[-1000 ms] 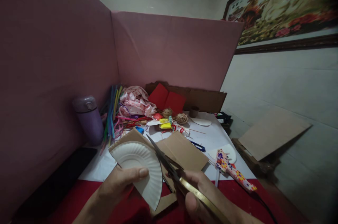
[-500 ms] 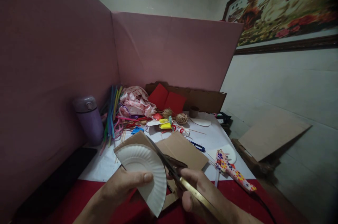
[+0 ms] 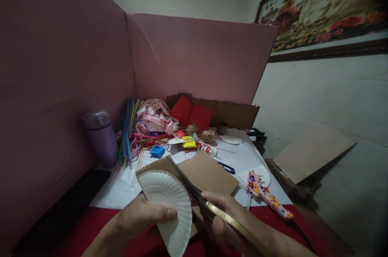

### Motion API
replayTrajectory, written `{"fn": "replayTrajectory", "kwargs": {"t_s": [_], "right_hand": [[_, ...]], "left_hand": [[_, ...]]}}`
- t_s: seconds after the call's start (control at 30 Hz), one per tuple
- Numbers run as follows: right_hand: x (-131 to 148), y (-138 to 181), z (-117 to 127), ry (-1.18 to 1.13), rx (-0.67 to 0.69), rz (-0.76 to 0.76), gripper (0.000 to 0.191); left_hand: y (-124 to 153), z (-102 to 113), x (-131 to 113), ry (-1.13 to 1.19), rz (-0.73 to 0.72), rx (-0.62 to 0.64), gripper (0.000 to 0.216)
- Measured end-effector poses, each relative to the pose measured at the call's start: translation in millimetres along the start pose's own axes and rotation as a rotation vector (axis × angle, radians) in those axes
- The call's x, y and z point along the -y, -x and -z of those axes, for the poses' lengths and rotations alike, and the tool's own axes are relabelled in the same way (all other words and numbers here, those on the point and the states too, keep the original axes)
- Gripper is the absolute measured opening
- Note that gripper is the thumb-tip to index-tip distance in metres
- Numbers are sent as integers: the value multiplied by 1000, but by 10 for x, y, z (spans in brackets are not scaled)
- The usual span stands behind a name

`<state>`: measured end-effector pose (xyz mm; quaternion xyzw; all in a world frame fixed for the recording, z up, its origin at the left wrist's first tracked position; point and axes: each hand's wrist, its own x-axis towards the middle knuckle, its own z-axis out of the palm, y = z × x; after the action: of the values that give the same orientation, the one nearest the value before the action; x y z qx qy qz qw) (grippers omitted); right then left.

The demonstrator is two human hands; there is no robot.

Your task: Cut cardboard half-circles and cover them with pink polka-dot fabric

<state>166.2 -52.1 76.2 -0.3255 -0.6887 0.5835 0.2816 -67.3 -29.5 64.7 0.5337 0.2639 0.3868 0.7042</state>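
Left hand point(image 3: 141, 213): pinching a white, ruffled, half-round paper plate point(image 3: 165, 188) over flat brown cardboard point(image 3: 156, 164)!
Right hand point(image 3: 233, 209): gripping gold-handled, dark-bladed metal scissors point(image 3: 216, 210)!
Plate: between both hands, just beside the blades point(image 3: 185, 181)!

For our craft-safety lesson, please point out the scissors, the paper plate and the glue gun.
Scissors point(image 3: 216, 211): head view, on the gold handle.
Paper plate point(image 3: 180, 202): head view, on the ribbed rim.
Glue gun point(image 3: 267, 196): head view, on the flowered body.
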Motion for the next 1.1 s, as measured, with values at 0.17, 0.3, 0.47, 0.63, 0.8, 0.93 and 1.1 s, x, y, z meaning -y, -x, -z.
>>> {"fn": "replayTrajectory", "kwargs": {"t_s": [0.17,0.3,0.47,0.63,0.8,0.93,1.1], "right_hand": [[-55,-32,-1,12,-25,38,67],[-109,-6,-12,29,-46,24,65],[-110,39,-41,23,-54,-30,62],[-73,62,-32,93,-70,-58,56],[-59,49,25,101,-1,-59,62],[-87,24,40,74,16,-18,68],[-132,16,28,68,1,-31,64]], "left_hand": [[-4,48,21,-13,14,51,40],[11,98,46,-58,38,88,37],[19,83,11,-58,38,137,25],[26,81,-16,-52,66,202,23],[34,117,46,-98,111,165,25],[23,116,75,-130,172,185,27],[-3,85,21,-194,165,190,28]]}}
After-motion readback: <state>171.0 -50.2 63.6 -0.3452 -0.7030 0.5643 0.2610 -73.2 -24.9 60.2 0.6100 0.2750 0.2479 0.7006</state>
